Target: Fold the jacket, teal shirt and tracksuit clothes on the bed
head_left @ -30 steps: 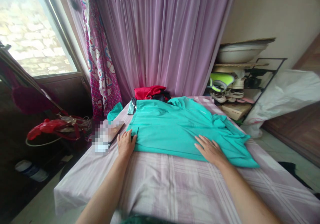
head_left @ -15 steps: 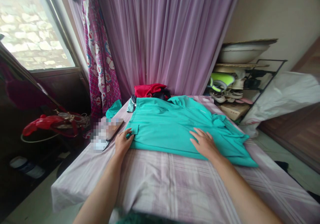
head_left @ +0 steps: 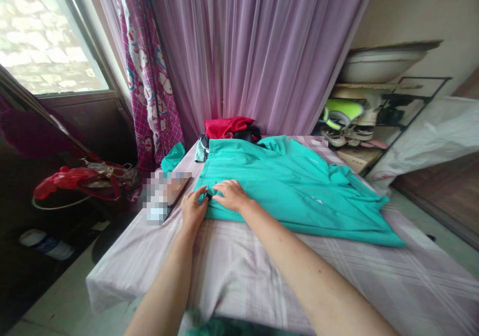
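A teal shirt (head_left: pixel 284 186) lies spread on a table covered with a pale checked cloth (head_left: pixel 262 276). My left hand (head_left: pixel 192 208) rests at the shirt's near left corner, its fingertips pinching the hem. My right hand (head_left: pixel 232 195) sits just beside it on the same corner, fingers curled down onto the fabric. Both hands nearly touch each other.
A red garment (head_left: pixel 227 126) on dark clothes lies at the table's far end before a purple curtain (head_left: pixel 254 51). A flat dark object (head_left: pixel 175 188) lies at the left edge. A shoe rack (head_left: pixel 359 121) stands right; a red bag (head_left: pixel 86 178) sits left.
My right hand slid left across the shirt from its middle to the near left corner, meeting my left hand. The left hand's fingers closed on the hem.
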`<state>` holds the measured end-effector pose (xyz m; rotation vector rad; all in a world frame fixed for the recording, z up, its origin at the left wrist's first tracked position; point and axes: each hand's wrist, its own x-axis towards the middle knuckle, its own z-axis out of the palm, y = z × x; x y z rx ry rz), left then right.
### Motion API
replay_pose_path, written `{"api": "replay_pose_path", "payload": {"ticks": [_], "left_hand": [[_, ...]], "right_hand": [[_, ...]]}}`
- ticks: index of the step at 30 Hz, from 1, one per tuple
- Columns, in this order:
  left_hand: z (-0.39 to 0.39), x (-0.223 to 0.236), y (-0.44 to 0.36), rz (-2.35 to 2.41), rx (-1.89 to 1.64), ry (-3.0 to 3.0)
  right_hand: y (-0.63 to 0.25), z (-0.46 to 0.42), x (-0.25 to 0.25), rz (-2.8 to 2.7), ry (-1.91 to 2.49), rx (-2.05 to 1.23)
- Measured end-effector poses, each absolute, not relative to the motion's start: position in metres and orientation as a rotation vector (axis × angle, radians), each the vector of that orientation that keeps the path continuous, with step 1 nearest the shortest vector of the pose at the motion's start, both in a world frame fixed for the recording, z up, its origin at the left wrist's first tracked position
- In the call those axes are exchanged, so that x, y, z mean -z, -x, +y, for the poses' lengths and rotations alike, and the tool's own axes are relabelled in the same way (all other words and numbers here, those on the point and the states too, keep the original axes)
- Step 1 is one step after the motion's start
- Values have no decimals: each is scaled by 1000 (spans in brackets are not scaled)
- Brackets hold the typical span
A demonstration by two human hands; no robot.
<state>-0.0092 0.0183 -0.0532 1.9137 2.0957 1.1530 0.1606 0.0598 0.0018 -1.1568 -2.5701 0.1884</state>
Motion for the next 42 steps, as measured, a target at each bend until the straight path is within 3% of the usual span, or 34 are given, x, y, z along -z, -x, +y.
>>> {"api": "replay_pose_path", "payload": {"ticks": [8,24,42], "left_hand": [[18,55,7,2086,-1182,-1862],[9,43,-4,2342,-717,-1939],[15,58,6,2232,-936,-1935]], "right_hand": [[-143,71,8,-2528,1298,-237],[-142,107,0,-2060,1556,-517],[-140,74,16,-2368,1278,-438]]}}
